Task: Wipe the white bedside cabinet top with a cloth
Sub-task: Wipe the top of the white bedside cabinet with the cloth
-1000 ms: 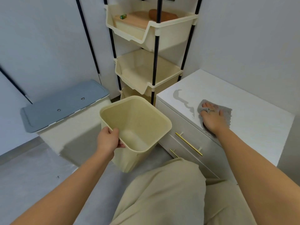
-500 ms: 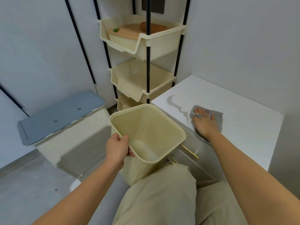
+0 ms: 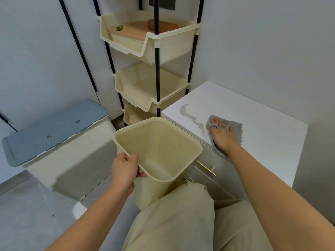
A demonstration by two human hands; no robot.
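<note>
The white bedside cabinet top fills the right of the view. A grey cloth lies on it near the front edge, and part of the cloth hangs over that edge. My right hand presses flat on the cloth with straight fingers. A grey wet streak runs across the top just left of the cloth. My left hand grips the near rim of a cream plastic bin, held tilted beside the cabinet's front, below the top's edge.
A cream three-tier rack on black poles stands left of the cabinet, with small items on its top shelf. A cream box with a grey-blue lid sits at the left. Gold drawer handles show under the cabinet top. Walls close in behind.
The bin in my left hand has come up and rightward, closer to the cabinet front. My right hand with the cloth has slid slightly left toward the wet streak.
</note>
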